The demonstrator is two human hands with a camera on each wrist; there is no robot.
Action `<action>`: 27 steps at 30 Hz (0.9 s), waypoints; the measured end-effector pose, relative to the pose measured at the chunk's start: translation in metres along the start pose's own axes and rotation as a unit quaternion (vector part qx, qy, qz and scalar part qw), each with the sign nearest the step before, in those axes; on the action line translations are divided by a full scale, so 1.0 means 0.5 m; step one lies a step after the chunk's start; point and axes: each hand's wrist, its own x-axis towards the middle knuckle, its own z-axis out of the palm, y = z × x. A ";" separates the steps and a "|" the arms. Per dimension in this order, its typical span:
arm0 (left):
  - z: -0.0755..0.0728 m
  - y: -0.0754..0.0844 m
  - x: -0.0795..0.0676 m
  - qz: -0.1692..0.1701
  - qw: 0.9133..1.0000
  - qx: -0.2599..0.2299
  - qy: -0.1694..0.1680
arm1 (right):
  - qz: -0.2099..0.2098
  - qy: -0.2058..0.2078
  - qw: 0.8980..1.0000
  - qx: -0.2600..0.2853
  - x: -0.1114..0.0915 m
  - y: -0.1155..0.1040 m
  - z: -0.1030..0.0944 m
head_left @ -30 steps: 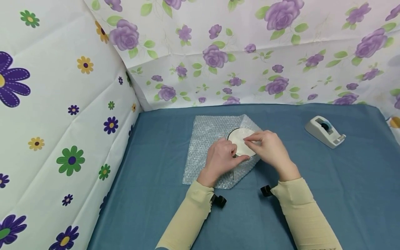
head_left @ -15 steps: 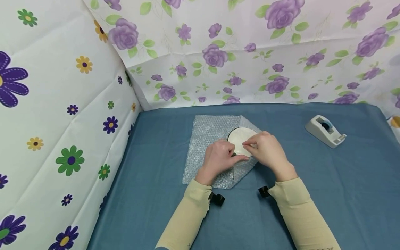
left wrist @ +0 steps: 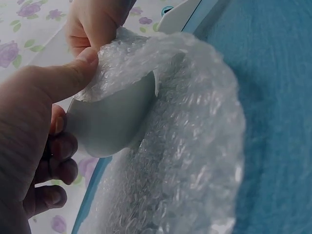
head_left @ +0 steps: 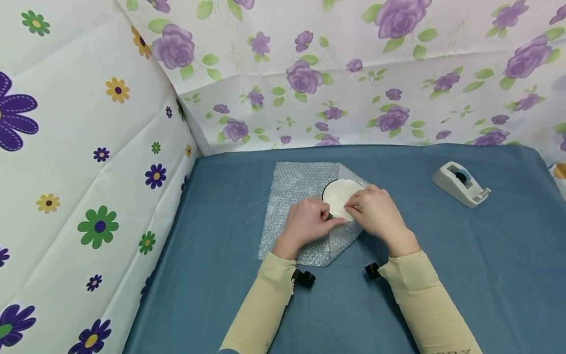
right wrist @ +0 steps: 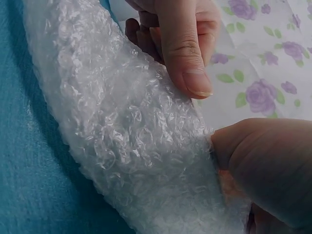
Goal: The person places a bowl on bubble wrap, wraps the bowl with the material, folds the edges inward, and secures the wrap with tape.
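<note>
A round white bowl-like vessel (head_left: 338,194) with a dark rim stands on a sheet of bubble wrap (head_left: 292,191); its smooth grey-green outer wall (left wrist: 114,117) shows in the left wrist view. The wrap's right part is raised against the vessel's near and right side. My left hand (head_left: 305,223) grips the near left rim, thumb (left wrist: 80,68) over the wrap's edge and fingers beside the wall. At the right, my right hand (head_left: 378,214) pinches the wrap's edge at the rim. In the right wrist view, the raised wrap (right wrist: 117,122) hides most of the vessel.
A white tape dispenser (head_left: 461,184) sits toward the back right of the blue cloth-covered table (head_left: 212,295). Floral sheets (head_left: 305,73) rise behind the table and along its left side.
My right hand has shifted slightly toward me along the rim, and my left hand slightly left. The wrap's far right corner has drawn in a little. Both holds continue.
</note>
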 end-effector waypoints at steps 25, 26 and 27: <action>-0.012 -0.005 -0.005 -0.035 0.999 -0.031 -0.024 | -0.031 -0.080 0.994 -0.065 -0.017 -0.007 -0.013; -0.013 -0.006 -0.005 -0.036 0.998 -0.033 -0.027 | -0.038 -0.085 0.994 -0.063 -0.019 -0.004 -0.014; -0.014 -0.007 -0.005 -0.037 0.998 -0.033 -0.030 | -0.045 -0.089 0.993 -0.064 -0.021 0.000 -0.013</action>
